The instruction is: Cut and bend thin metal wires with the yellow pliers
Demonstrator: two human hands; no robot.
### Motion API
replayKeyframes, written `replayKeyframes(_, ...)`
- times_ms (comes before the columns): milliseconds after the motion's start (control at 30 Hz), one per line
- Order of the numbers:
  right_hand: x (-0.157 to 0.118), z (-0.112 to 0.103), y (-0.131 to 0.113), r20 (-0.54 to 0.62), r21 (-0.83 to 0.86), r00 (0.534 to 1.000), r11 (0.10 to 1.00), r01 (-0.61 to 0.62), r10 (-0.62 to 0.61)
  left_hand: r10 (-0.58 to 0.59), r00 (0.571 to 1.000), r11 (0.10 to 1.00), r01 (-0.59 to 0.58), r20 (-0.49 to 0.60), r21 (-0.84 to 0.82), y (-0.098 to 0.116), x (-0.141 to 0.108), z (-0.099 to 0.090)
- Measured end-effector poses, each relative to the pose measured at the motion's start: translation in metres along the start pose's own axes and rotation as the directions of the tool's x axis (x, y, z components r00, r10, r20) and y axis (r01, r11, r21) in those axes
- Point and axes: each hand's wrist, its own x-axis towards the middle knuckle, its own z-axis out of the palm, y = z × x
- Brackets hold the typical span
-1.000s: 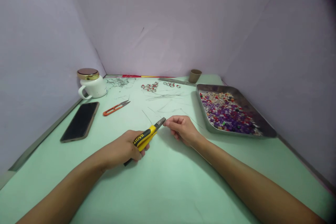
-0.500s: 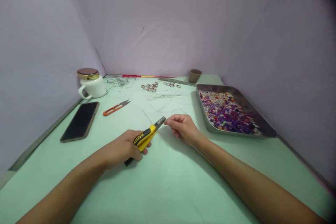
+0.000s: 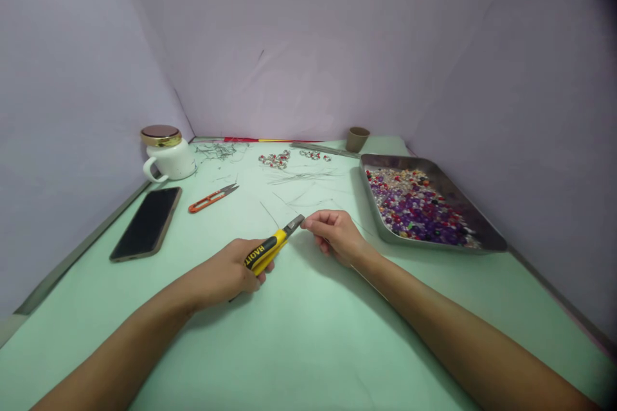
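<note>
My left hand (image 3: 236, 270) is wrapped round yellow-and-black pliers (image 3: 270, 252), whose jaws point up and to the right. Right at the jaw tips is my right hand (image 3: 335, 236), thumb and forefinger pinched together; whatever they hold is too small to make out. Thin wires (image 3: 303, 176) lie on the green table beyond both hands. Behind these wires are a cluster of red and silver beaded pieces (image 3: 274, 159) and a smaller group (image 3: 315, 155) to its right.
A metal tray (image 3: 434, 246) of mixed beads stands at the right, with a brown cup (image 3: 357, 139) behind it. On the left are a phone (image 3: 147, 223), orange snips (image 3: 213, 198), a lidded white mug (image 3: 173, 159) and tangled wire bits (image 3: 219, 151). Walls enclose the table (image 3: 299, 347).
The fingers of my left hand have closed further round the pliers, and the handles are nearer together. My right hand has hardly moved.
</note>
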Motion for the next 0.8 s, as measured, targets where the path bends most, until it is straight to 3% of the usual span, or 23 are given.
replayKeyframes(333, -0.0015, 0.0009, -0.0051, 0.017, -0.012, 0.998, 0.998, -0.065, 0.065, 0.045, 0.998, 0.993, -0.041, -0.035, 0.108, 0.005, -0.0015, 0.0017)
replayKeyframes(533, -0.0021, 0.0009, -0.0031, 0.015, 0.012, 1.0, 1.0, 0.023, -0.023, 0.092, 0.995, 0.991, -0.088, -0.031, 0.101, 0.0015, -0.0004, 0.0)
replayKeyframes(800, -0.0015, 0.0017, -0.002, 0.006, 0.003, 0.998, 0.998, 0.055, -0.055, 0.022, 0.999, 1.0, -0.023, 0.046, 0.017, -0.0025, -0.0022, -0.0024)
